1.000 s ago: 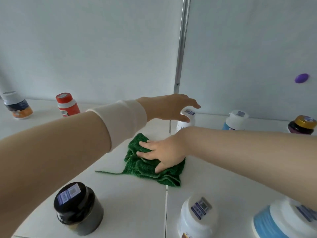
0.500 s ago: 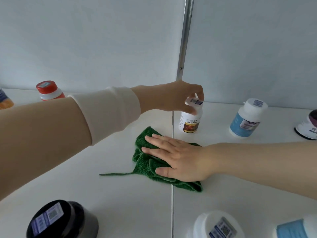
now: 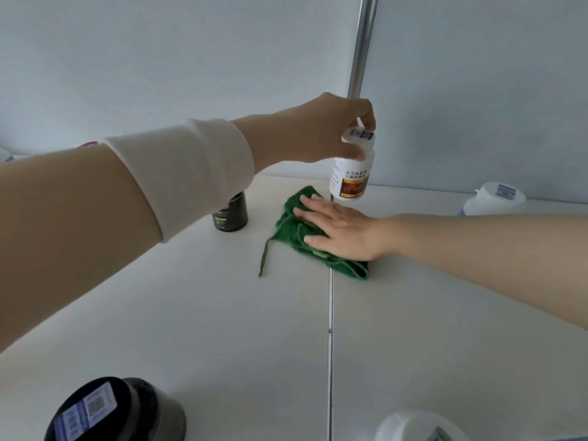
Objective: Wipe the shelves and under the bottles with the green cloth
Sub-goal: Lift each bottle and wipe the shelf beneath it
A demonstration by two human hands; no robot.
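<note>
Two hands: both are over the shelf [image 3: 222, 313]; the left comes in from the left of the frame in a pale sleeve [image 3: 184, 173], the right from the right edge.
Left hand [image 3: 321, 132]: fingers curled round the cap of the white bottle [image 3: 351, 176], gripping it from above at upper centre.
Right hand [image 3: 343, 233]: flat, fingers straight, pressing down on the green cloth [image 3: 289, 224], fingertips pointing to upper left.
Cloth: centre of frame, bunched, lying across the seam [image 3: 330, 329] between two shelf panels; a loose thread trails toward lower left.
Key relation: the bottle stands upright, long axis vertical, its base just beside the cloth's top corner and just above my right fingertips. I cannot tell whether the base is clear of the shelf.
Nearer hand: the right, with the cloth already under it.
Next move, as I judge it: slide the cloth up-frame and slightly right onto the bottle's spot.
In the way: only the bottle itself; if it hangs low, the cloth may catch its base. The metal post [image 3: 362, 43] rises behind it.
Around: a black bottle [image 3: 230, 213] to the left of the cloth, a blue-and-white bottle [image 3: 491, 200] at far right, a black-lidded jar [image 3: 98, 409] at lower left, a white cap [image 3: 413, 424] at the bottom edge; all well apart from the cloth.
</note>
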